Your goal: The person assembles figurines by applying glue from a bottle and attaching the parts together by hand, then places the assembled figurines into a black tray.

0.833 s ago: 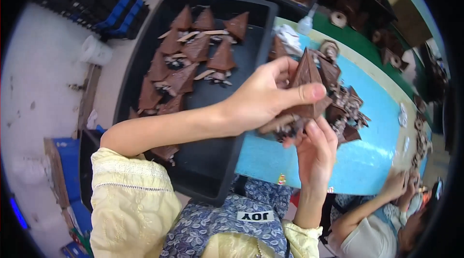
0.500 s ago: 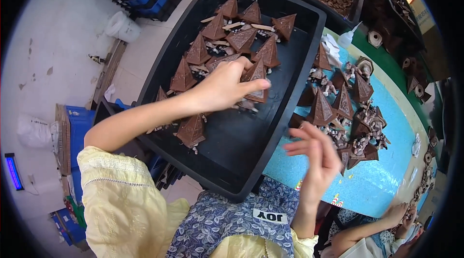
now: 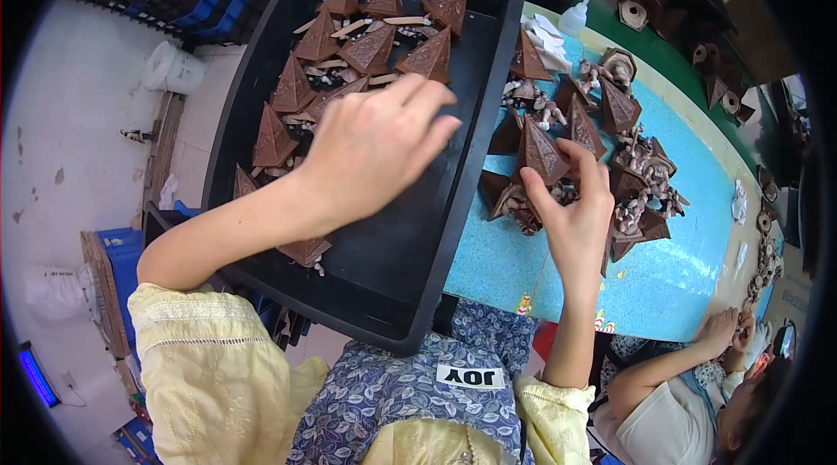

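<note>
While we take the large black rectangular plastic tray [image 3: 410, 291] as our landmark, we list the items from largest to smallest.

Item one: the tray itself, deep-walled, its near corner over our lap and its far end away from us.

Item two: a turquoise speckled tabletop [image 3: 680, 282], touching the tray's right wall and running the length of it.

Item three: a cluster of brown pyramid-shaped figurine pieces [image 3: 349, 55] lying in the far half of the tray, several with pale flat sticks among them; a few more lie along the tray's left wall and one sits near its near-left corner.

Item four: a second heap of the same kind of brown pieces [image 3: 628, 169], some showing small pale figures, on the tabletop just right of the tray.

Item five: our left hand [image 3: 375, 151], above the middle of the tray, fingers extended and loosely spread, palm down. It holds nothing that we can see and hovers just beside the cluster.

Item six: our right hand [image 3: 575, 221], over the tabletop right of the tray, fingers bent and touching one brown ridged pyramid piece [image 3: 542, 151] at the near edge of the heap. The thumb and fingertips rest on its lower edge; we cannot tell whether they pinch it firmly.

Item seven: a small white squeeze bottle with a pointed nozzle [image 3: 575, 16], on the tabletop by the tray's far-right corner.

Item eight: another person's hands [image 3: 728, 330], at the tabletop's near end, well right of the tray.
</note>
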{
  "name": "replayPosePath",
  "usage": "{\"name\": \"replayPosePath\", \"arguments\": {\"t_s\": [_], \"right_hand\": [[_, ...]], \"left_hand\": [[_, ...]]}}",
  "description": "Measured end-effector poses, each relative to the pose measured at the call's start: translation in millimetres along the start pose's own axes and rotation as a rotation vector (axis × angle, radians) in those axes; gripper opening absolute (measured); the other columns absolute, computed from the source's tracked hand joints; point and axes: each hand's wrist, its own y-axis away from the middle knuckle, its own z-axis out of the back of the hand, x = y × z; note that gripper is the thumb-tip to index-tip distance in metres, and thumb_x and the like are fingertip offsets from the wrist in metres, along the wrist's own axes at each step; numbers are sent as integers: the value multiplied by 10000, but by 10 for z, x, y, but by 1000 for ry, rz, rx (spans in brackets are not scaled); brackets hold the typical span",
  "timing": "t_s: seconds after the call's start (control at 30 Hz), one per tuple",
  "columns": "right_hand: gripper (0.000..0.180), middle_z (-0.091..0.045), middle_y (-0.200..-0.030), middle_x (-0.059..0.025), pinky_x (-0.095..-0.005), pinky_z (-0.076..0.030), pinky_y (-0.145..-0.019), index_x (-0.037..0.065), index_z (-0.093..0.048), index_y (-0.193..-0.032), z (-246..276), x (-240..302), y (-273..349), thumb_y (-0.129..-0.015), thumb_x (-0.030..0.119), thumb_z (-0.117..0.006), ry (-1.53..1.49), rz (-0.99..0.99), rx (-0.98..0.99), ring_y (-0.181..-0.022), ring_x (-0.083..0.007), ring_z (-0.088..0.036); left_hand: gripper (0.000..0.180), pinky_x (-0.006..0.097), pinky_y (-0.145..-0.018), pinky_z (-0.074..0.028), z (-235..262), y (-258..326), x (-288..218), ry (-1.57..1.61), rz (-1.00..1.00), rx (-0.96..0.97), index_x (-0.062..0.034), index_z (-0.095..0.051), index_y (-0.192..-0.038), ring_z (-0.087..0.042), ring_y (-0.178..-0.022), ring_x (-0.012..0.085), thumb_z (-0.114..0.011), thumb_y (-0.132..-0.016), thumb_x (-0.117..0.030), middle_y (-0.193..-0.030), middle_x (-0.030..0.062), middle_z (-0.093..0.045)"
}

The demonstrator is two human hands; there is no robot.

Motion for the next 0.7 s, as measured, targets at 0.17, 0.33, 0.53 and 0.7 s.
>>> {"name": "replayPosePath", "arguments": {"t_s": [0.17,0.33,0.53,0.7], "right_hand": [[466,-617,-944,-144,-386,-449,-816,-9,-611,-1087,66,71,58,-667,89,-788,-79,113,-190,-878,-297,-574],[623,-589,-1128,-173,-352,-463,-827,-44,-556,-1175,417,405,206,-638,97,-838,-165,370,-307,-976,-280,-560],[453,-589,-1067,-181,-310,-510,-739,-43,-431,-1241,393,311,527,-944,276,-554,-1040,-279,-27,-834,-214,-623],[548,-573,-1145,-159,-284,-511,-826,-36,-435,-1217,227,410,531,-757,-61,-733,-781,-97,-116,-983,-172,-593]], "left_hand": [[480,321,-728,-533,-213,-188,-428,540,65,111,79,-493,-1198,-665,-905,208,-616,-916,-289,-1029,179,-621],[416,318,-828,-490,-277,-396,-726,1649,544,317,-34,-526,-1172,-592,-959,138,-415,-1003,-396,-1073,81,-618],[369,424,-989,-423,-408,-337,-556,2232,341,315,-20,-541,-1131,-572,-1130,297,-393,-905,-272,-1259,234,-547],[413,378,-971,-441,-346,-275,-629,1914,302,417,-26,-531,-1148,-556,-1150,254,-402,-962,-370,-1304,195,-514]]}}
